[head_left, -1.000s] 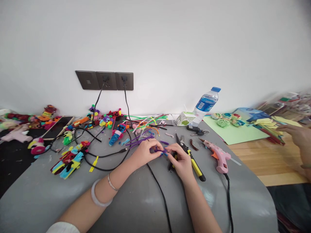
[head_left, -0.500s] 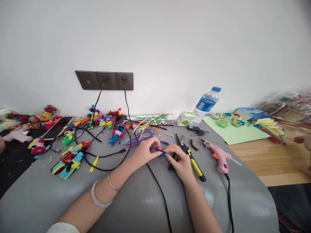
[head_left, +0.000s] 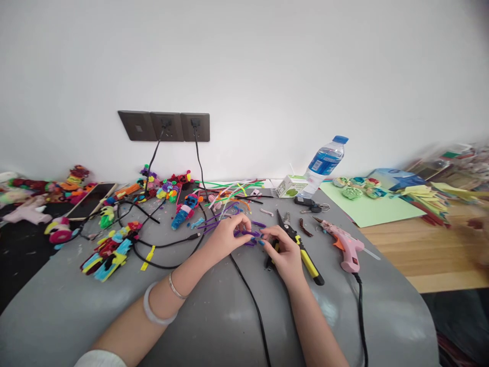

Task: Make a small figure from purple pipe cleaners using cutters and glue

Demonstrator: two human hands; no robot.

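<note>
My left hand pinches a bent purple pipe cleaner between thumb and fingertips, above the grey table. Just to its right, my right hand has thumb and fingers slightly apart at the end of that pipe cleaner, with nothing visible between them. Loose purple pipe cleaners lie behind my left hand. Partly hidden by my right hand are yellow-and-black pliers. A blue, white and red pipe-cleaner figure lies to the left.
A pink glue gun with a black cord rests at right. Behind stand a tilted water bottle and a small carton. Black cables cross the table. Pipe-cleaner figures lie at left. A person's blurred hand shows at far right.
My right hand's fingers have parted and come off the purple pipe cleaner, which stays in my left hand. At far right the other person's hand has moved, near a yellow strip.
</note>
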